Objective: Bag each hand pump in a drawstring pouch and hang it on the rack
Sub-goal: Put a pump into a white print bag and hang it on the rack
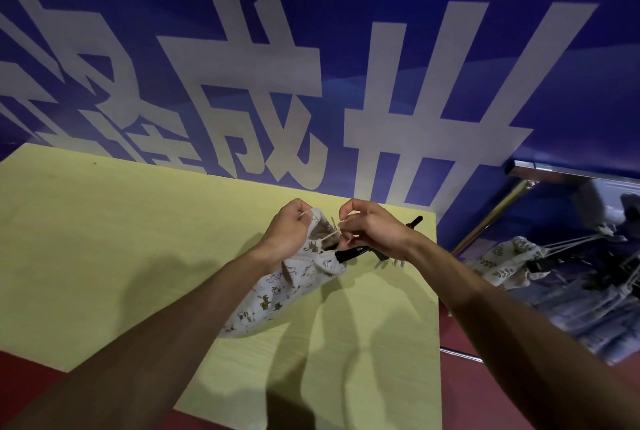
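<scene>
While your left hand pinches the pouch rim and your right hand pinches its string above the surface, the pump pokes out, so push it in, then pull tight.

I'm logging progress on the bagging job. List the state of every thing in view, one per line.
Printed pouch: on the table, mouth open, not cinched.
Hand pump: partly in the pouch, black end sticking out.
Left hand: gripping the pouch rim.
Right hand: pinching the drawstring.
Leaf-print pouch: hanging at right by its cords.
</scene>
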Available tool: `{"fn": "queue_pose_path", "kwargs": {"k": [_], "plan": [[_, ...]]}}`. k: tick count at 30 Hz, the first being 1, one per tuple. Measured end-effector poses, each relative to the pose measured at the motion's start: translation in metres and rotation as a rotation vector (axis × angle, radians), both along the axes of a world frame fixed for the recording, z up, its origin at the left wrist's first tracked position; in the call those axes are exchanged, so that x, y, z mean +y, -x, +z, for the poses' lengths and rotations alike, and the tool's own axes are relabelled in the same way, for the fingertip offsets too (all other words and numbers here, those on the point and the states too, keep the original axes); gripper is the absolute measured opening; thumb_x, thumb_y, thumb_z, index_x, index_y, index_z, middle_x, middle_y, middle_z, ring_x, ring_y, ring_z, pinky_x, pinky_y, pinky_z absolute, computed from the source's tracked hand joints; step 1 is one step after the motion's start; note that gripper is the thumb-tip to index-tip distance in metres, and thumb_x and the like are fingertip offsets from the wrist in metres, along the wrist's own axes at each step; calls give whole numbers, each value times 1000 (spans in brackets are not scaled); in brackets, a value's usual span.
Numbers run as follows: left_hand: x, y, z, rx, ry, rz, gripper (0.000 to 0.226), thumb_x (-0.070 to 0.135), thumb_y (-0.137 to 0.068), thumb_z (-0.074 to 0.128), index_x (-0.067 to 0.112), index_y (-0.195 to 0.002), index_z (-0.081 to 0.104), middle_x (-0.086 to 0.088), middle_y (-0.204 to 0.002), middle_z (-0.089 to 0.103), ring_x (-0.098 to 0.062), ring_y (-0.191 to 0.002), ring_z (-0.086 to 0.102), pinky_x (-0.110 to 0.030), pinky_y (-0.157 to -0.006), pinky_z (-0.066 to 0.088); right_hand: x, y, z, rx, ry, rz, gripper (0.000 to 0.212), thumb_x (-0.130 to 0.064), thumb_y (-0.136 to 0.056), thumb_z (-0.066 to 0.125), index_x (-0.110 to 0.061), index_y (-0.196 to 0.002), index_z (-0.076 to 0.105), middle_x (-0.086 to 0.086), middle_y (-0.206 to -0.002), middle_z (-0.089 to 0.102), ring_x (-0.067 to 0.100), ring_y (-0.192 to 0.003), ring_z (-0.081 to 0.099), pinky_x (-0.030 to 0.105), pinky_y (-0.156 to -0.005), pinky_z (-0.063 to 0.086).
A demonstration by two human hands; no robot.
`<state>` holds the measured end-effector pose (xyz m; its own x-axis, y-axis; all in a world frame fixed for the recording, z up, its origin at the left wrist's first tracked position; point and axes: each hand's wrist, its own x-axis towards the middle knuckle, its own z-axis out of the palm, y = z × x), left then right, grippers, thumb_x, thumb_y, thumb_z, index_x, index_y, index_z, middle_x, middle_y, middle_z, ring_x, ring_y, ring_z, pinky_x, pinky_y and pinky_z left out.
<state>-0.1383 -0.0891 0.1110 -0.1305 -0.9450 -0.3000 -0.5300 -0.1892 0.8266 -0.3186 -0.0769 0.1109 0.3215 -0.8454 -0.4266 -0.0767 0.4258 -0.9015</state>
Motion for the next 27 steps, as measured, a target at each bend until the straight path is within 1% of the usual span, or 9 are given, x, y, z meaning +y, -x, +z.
{"fn": "queue_pose_path", "kwargs": {"k": [3,7,9,12,15,17,20,23,27], "plan": [[1,6,-1,-38,-5,-38,11,19,-95,40,13,-89,48,-2,-83,51,-18,-73,44,-30,-64,36,-1,5,1,197,8,46,19,4,-86,50,-10,-100,51,7,-64,55,20,-62,55,28,-62,52],[3,12,-3,-89,1,-54,12,21,-95,42,13,-88,48,-4,-87,55,-19,-77,47,-31,-68,38,-9,8,4,641,224,182,29,2,-79,59,-14,-103,57,-1,-64,55,14,-61,53,25,-58,45],[2,17,-3,-83,5,-59,16,24,-96,44,14,-84,48,-5,-93,58,-19,-83,49,-30,-69,39,-14,4,1,795,315,157,29,-1,-79,62,-15,-105,60,-1,-76,58,14,-68,55,22,-58,42],[2,20,-2,-82,43,-88,26,31,-95,47,19,-73,45,-6,-89,61,-22,-86,54,-30,-72,40,-24,-3,-14,988,420,94,35,-2,-82,62,-16,-114,59,8,-105,62,21,-86,59,27,-66,47],[0,21,-1,-87,49,-147,29,32,-95,49,19,-70,43,1,-72,54,-22,-76,51,-29,-68,39,-37,-9,-24,1097,454,182,51,0,-82,60,-21,-128,55,8,-125,59,25,-102,61,36,-81,55],[0,22,0,-99,60,-186,27,30,-95,50,15,-74,45,-1,-72,55,-22,-77,51,-28,-66,39,-44,-12,-23,1176,455,344,55,-5,-84,62,-25,-134,51,5,-132,57,25,-112,59,36,-86,52],[-1,21,-5,-114,62,-203,24,28,-95,51,10,-80,48,-13,-91,64,-24,-93,57,-28,-74,40,-49,-20,-24,1325,508,586,40,-14,-88,60,-22,-127,56,4,-123,62,25,-109,60,32,-76,45],[-1,16,-9,-123,62,-200,24,27,-95,51,10,-78,47,-3,-76,57,-21,-77,50,-21,-63,38,-49,-24,-26,1351,508,647,29,-23,-89,62,-12,-115,58,8,-109,64,26,-97,61,32,-70,43],[-1,11,-9,-119,81,-171,25,28,-95,50,10,-77,47,0,-70,51,-18,-69,45,-15,-53,34,-47,-25,-24,1302,492,599,27,-25,-89,63,-8,-110,59,11,-110,62,28,-98,60,33,-73,44]]}}
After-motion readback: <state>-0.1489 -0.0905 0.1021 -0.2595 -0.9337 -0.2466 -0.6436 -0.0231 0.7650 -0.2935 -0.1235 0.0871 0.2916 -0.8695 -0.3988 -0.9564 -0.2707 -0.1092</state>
